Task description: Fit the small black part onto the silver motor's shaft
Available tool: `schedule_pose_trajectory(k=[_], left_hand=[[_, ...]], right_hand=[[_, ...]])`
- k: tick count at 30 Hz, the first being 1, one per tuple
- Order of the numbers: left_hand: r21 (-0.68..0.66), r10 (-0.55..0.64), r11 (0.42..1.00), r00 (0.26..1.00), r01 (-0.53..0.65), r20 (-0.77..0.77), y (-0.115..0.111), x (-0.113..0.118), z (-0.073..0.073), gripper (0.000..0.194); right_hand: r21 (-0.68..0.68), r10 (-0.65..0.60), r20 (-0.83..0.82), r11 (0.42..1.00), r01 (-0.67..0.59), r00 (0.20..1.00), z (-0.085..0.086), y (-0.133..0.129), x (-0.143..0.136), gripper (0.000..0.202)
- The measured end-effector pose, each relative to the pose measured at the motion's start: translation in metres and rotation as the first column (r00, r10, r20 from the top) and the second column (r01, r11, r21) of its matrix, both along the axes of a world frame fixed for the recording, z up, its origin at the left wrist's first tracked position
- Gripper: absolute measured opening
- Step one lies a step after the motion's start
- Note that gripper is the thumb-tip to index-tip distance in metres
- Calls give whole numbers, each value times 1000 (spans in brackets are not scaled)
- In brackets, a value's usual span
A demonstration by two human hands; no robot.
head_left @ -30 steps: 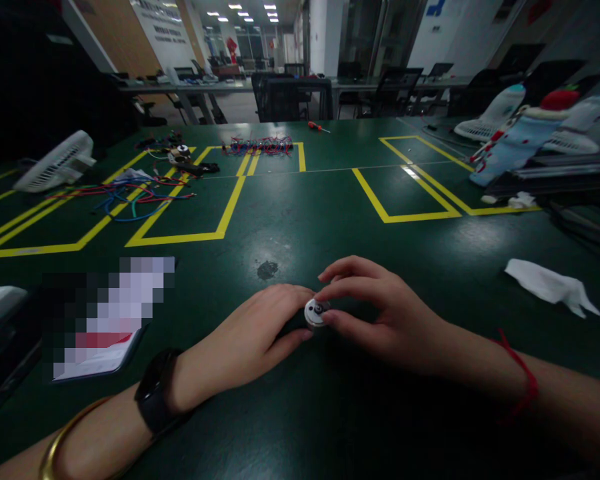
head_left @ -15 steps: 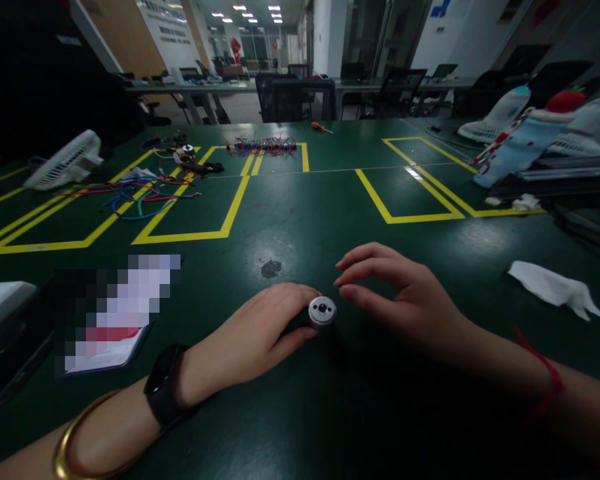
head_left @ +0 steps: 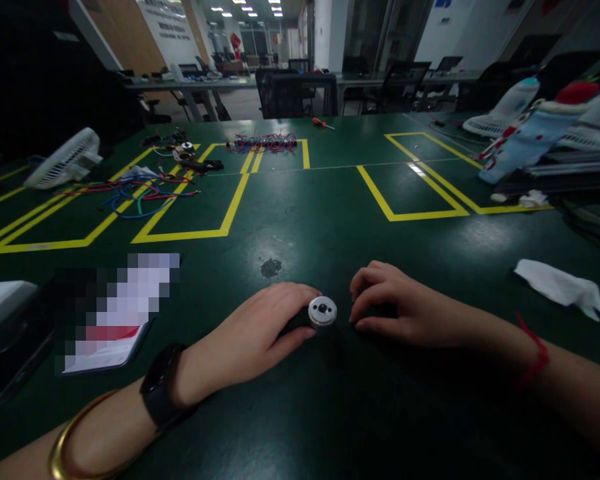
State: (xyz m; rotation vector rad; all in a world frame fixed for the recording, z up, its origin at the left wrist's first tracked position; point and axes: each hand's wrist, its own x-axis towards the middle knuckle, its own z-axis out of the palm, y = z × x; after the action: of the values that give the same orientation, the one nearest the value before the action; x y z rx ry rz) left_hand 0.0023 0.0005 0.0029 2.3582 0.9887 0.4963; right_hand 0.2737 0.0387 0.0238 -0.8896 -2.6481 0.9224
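Plainly, the left hand (head_left: pixel 260 323) is clamped on a round metal part (head_left: pixel 323 311) at its fingertips, 2 small side holes facing up. Just right of it, the right hand (head_left: pixel 407 303) curls without touching; whether its fingertips meet, I cannot tell. That smooth rim could twist if the pinch loosens, or a sideways knock tip it onto the desk (head_left: pixel 300 220).

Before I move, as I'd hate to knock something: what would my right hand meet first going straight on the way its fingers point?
Probably the small silver metal cylinder, just ahead of your right hand, with your left hand on its far side; exact depth is hard to judge.
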Motion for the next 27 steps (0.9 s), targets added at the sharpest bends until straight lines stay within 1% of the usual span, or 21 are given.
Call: schedule_pose_trajectory(k=[7,13,23,25,27], left_hand=[[-22,-7,1000,1000,7,-14,0,-2,0,42],[-11,2,1000,1000,-2,-12,0,-2,0,42],[-14,3,1000,1000,-3,-6,0,-2,-1,41],[-10,2,1000,1000,-2,0,1,-2,-1,41],[-3,2,1000,1000,-2,1,1,-1,-1,41]], right_hand=[[-11,14,27,1000,-13,1000,-3,4,1,15],[-21,-1,15,1000,1,1000,-3,4,3,16],[-23,13,3,1000,-13,1000,-1,4,4,16],[-49,10,-20,999,-11,1000,0,4,5,17],[-107,-12,-81,994,3,997,1,5,5,20]])
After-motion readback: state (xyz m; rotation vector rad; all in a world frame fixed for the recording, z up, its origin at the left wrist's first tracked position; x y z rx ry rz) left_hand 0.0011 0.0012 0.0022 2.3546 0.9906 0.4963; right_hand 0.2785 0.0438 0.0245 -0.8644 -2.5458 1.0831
